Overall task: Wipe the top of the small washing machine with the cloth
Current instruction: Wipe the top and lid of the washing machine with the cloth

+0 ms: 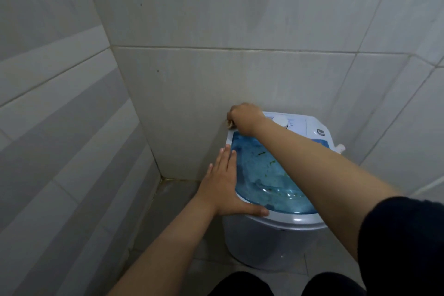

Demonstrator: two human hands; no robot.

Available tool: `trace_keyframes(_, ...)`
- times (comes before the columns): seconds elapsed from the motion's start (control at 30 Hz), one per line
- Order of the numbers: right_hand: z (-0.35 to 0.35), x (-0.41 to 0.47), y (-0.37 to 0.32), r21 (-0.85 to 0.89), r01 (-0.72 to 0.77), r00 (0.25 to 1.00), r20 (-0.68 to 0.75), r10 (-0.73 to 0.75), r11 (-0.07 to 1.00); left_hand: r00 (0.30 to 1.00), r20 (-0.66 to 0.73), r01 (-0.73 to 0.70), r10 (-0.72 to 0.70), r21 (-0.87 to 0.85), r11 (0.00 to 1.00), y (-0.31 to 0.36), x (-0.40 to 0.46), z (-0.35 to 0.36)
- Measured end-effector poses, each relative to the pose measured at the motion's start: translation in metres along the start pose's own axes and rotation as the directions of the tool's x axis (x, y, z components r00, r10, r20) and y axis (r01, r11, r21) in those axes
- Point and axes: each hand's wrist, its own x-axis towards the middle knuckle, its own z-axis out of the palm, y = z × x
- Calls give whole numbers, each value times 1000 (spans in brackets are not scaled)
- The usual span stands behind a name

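Note:
A small white washing machine [271,240] with a see-through blue lid [259,175] stands on the floor against the tiled wall. My right hand [243,116] is closed on a small light cloth [230,124] at the far left corner of the machine's top; only a scrap of cloth shows under the fingers. My left hand [224,187] lies flat with fingers spread on the machine's left rim, thumb along the front edge. Dark green specks sit on the lid.
A white dial [281,121] and a dark knob [320,131] sit on the control panel at the back. A white hose end [341,148] sticks out at the right. Tiled walls close in on the left, back and right. My dark-clad legs show below.

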Motion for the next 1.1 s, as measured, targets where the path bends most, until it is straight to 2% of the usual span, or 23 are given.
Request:
trace_keyframes(0.23,-7,-19,3,68,70,996,49,-74,995,1000,3,0,0,-7,1000,1,-2,-1)
trace_keyframes(0.47,-4,-73,0,207,34,999,22,-39,978,1000,5,-2,2,-46,999,1,-2,-1)
trace_keyframes(0.73,14,-139,-1,191,50,998,-36,-44,980,1000,28,9,-9,9,1000,4,-4,-2)
trace_keyframes(1.1,12,-184,-6,203,111,994,-4,-112,973,997,76,17,-23,76,997,4,0,-5)
